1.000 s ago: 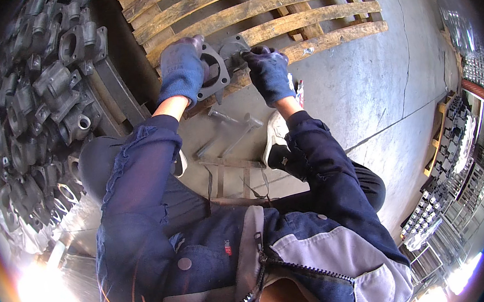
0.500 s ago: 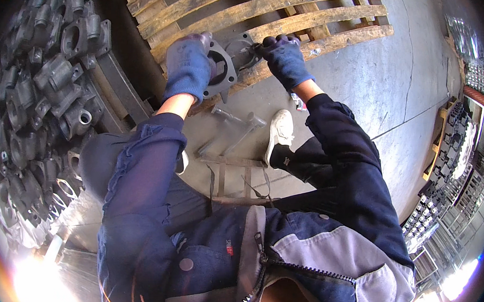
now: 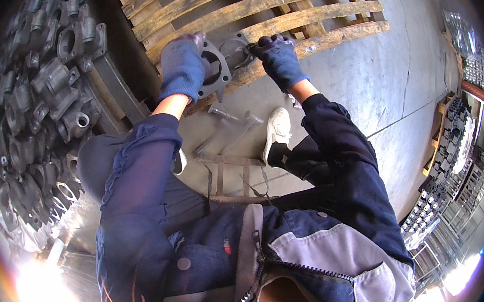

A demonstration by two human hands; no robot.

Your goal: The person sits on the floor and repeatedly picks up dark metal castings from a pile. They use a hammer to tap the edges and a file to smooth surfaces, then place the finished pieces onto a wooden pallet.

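Observation:
A dark grey metal casting with a wide flanged opening is held over the near edge of a wooden pallet. My left hand, in a blue work glove, is closed on the flange at its left side. My right hand, gloved the same way, is closed at the casting's right end. Its fingers are curled around something small and dark, mostly hidden by the glove. Whether that is part of the casting or a separate tool cannot be made out.
Many similar castings are piled at the left, beside a dark metal beam. Between my feet stands a low metal frame, with metal rods near it. Stacked dark parts lie along the right side.
The whole view has shifted slightly, so hands and casting appear a little higher and to the left. Both hands keep the same hold.

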